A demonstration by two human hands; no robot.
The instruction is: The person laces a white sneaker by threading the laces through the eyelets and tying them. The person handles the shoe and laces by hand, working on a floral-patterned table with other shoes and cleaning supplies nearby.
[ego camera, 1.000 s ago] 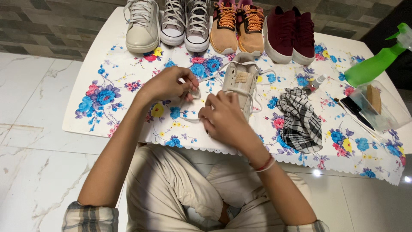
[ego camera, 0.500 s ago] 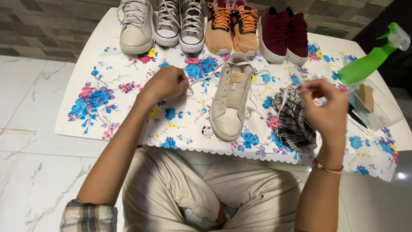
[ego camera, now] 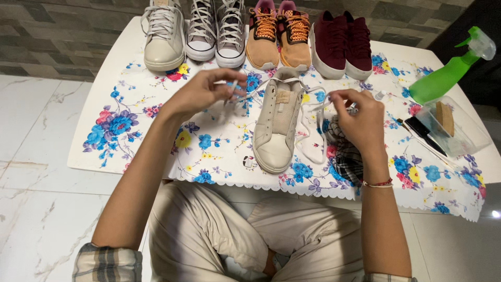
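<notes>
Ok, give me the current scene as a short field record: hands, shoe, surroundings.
left hand: pinching one end of white shoelace
right hand: pinching the other lace end
shoe in work: beige sneaker, toe toward the person, on floral tablecloth
beside it: plaid cloth
back row: seven shoes
far right: green spray bottle, clear plastic box

Checked cloth [ego camera: 348, 156] partly hidden behind right hand [ego camera: 359, 121].

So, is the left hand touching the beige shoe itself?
Apart. The head view shows floral cloth between the left hand and the beige shoe; it pinches only the lace.
</notes>
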